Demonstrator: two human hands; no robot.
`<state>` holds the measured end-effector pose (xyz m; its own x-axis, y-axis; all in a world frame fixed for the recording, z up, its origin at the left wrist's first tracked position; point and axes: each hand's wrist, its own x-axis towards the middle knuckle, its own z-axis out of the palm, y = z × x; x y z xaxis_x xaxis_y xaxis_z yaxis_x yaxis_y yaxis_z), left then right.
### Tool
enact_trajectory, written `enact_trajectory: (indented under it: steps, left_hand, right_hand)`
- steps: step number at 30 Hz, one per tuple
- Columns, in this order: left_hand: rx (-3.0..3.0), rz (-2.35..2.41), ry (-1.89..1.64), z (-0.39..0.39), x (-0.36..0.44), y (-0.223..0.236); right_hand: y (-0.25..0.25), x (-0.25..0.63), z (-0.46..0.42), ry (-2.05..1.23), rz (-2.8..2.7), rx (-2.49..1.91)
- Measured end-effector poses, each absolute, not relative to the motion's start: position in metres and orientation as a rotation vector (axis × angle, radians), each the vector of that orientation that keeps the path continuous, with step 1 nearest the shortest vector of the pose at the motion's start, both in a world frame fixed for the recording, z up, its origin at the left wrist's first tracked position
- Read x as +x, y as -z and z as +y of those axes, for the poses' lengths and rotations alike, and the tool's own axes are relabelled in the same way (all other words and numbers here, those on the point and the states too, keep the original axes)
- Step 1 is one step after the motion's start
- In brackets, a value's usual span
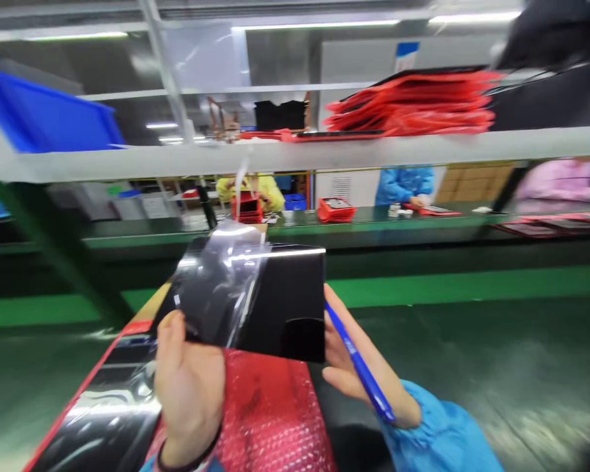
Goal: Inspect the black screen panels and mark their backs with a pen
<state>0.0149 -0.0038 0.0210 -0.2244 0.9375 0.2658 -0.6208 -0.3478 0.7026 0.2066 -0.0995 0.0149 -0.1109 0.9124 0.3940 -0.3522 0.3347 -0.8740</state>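
Observation:
A glossy black screen panel [290, 301] is raised in front of me, tilted, with a hand at each side. Clear plastic film [221, 282] covers its left part and sticks up loosely past the top edge. My left hand [189, 380] grips the lower left corner, thumb on the front. At the right edge, my right hand [358, 367] holds the panel with its fingers partly hidden behind it. A blue pen [358, 364] is also tucked in that hand, slanting down along the palm. Red bubble wrap [275, 419] lies below the panel.
Left of the bubble wrap lies another film-covered dark panel [103, 406]. A white shelf edge [295, 157] crosses ahead, bearing a blue bin [54, 118] and stacked red bubble bags [413, 105]. Beyond, people in yellow, blue and pink sleeves work at a green bench [285, 226].

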Motion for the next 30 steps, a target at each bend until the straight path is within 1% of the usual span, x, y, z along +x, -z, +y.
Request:
enact_trajectory:
  steps: [2, 7, 10, 13, 18, 20, 25, 30]
  left_hand:
    - [0.704, 0.562, -1.802, -0.003, 0.018, -0.020]
    - [0.517, 0.567, -1.799, -0.013, 0.019, -0.025]
    - [0.494, 0.505, -1.785, -0.017, 0.017, -0.029]
    - [0.506, 0.446, -1.771, -0.018, 0.014, -0.030]
    - [0.540, 0.449, -1.804, -0.014, 0.011, -0.032]
    - [0.561, 0.440, -1.794, -0.011, 0.010, -0.034]
    - [0.587, 0.438, -1.781, -0.001, 0.007, -0.035]
    - [0.680, 0.586, -1.907, 0.014, 0.001, -0.033]
  right_hand:
    - [-0.011, 0.203, -0.099, -1.097, -1.278, -0.640]
    - [-0.006, 0.193, -0.098, -0.668, -1.359, -0.916]
    - [-0.004, 0.189, -0.098, -0.599, -1.350, -0.954]
    - [-0.004, 0.188, -0.100, -0.646, -1.313, -0.923]
    - [-0.009, 0.186, -0.106, -0.915, -1.217, -0.815]
    - [-0.010, 0.187, -0.106, -0.974, -1.163, -0.785]
    - [-0.007, 0.189, -0.100, -1.047, -1.069, -0.738]
    - [-0.016, 0.190, -0.099, -1.032, -1.073, -0.784]
